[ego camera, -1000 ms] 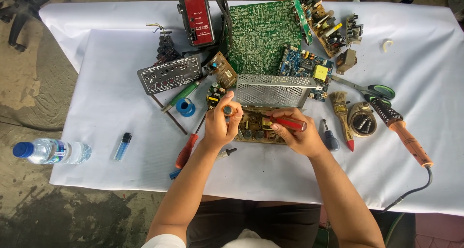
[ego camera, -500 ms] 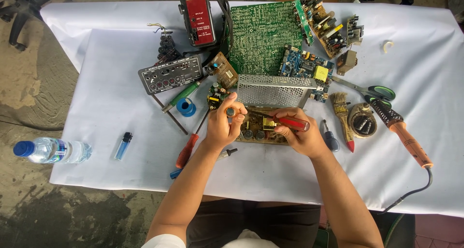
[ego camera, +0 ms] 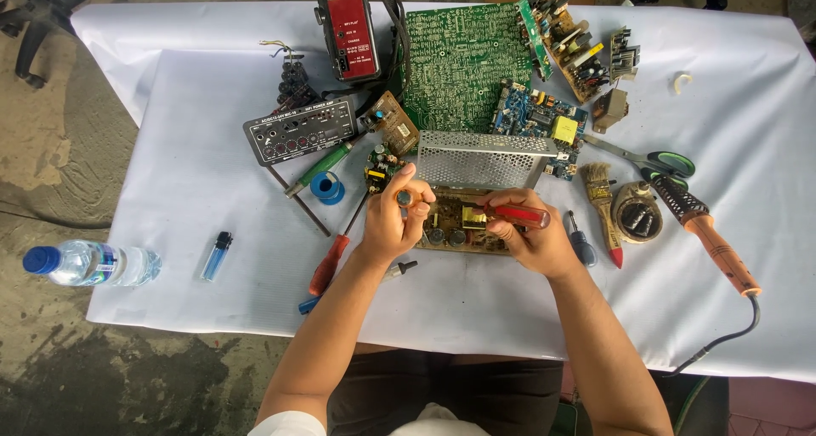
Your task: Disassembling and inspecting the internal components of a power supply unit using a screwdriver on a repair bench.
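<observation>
The right hand (ego camera: pixel 535 240) is closed around a red-handled screwdriver (ego camera: pixel 514 215), its handle lying across the knuckles and pointing toward the left hand. The left hand (ego camera: pixel 393 225) pinches a small round component (ego camera: pixel 405 198) between thumb and fingertips. Between and beneath both hands lies a brown circuit board (ego camera: pixel 463 223) on the white-covered tabletop (ego camera: pixel 170 189). Just beyond the hands sits a perforated metal cover (ego camera: pixel 480 158); a second red-handled screwdriver (ego camera: pixel 331 262) lies outside the left hand.
</observation>
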